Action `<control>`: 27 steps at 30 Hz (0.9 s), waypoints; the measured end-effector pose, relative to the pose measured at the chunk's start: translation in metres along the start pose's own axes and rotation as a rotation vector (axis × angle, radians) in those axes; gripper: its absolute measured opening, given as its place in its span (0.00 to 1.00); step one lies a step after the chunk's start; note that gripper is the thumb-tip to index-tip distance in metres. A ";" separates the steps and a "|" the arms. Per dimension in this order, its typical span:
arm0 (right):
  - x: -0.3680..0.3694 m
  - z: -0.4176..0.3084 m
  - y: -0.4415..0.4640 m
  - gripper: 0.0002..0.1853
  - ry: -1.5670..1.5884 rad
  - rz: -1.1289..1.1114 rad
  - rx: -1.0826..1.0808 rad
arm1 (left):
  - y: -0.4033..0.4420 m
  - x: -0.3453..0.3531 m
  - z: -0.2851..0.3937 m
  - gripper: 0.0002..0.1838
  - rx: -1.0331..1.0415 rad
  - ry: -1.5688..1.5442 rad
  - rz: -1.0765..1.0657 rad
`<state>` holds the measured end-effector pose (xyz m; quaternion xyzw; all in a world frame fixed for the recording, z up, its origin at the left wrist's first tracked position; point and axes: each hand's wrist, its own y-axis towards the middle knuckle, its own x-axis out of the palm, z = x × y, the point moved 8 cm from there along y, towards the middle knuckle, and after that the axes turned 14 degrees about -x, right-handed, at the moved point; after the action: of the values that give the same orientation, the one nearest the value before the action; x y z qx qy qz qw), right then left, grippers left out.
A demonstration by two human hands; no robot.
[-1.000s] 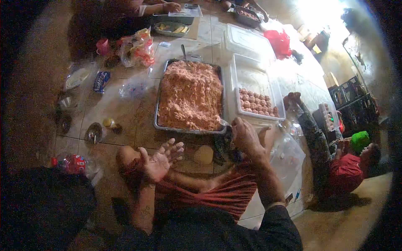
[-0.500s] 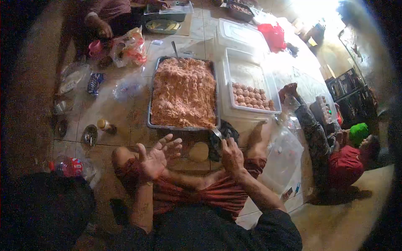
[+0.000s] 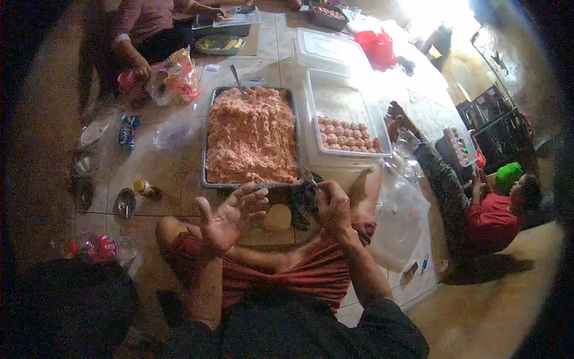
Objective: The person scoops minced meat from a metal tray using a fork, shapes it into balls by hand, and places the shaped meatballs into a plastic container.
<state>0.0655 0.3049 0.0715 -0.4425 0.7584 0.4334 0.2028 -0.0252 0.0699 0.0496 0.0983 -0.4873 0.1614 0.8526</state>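
Observation:
My left hand (image 3: 233, 218) is held palm up with its fingers spread, below the near edge of a big tray. Nothing lies on that palm. My right hand (image 3: 333, 206) is closed around the handle of a fork (image 3: 308, 175), whose tines point at the tray's near right corner. A heap of pink minced meat (image 3: 251, 134) fills the dark-rimmed tray (image 3: 205, 164), and a spoon handle (image 3: 235, 75) sticks up at its far side. Right of it, a clear plastic box (image 3: 341, 99) holds rows of meatballs (image 3: 348, 135) in its near half.
A pale round thing (image 3: 278, 217) and a black bag (image 3: 304, 206) lie between my hands and the tray. To the left are a small jar (image 3: 142, 186), an ashtray (image 3: 125, 203) and a bottle (image 3: 98, 247). One person (image 3: 149, 30) sits far left; another person (image 3: 493, 218) is at right.
The view has shifted, so the tray and box appear further left. My right hand has turned the fork slightly, with its tines raised nearer the tray. My left hand stays open.

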 end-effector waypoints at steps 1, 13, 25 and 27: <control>0.004 0.007 -0.003 0.06 0.007 -0.004 0.033 | -0.001 0.000 0.001 0.65 0.006 0.009 0.014; 0.031 0.033 -0.026 0.06 -0.130 -0.193 0.004 | -0.004 -0.013 -0.008 0.66 -0.016 -0.063 0.032; 0.048 0.042 -0.013 0.04 -0.051 -0.078 -0.122 | -0.010 -0.016 -0.010 0.66 -0.014 -0.083 0.038; 0.061 0.064 -0.054 0.09 -0.056 -0.111 -0.030 | -0.007 -0.010 -0.007 0.67 -0.015 -0.099 0.018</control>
<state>0.0743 0.3162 -0.0310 -0.4747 0.7201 0.4449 0.2412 -0.0213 0.0640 0.0373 0.0952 -0.5311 0.1605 0.8265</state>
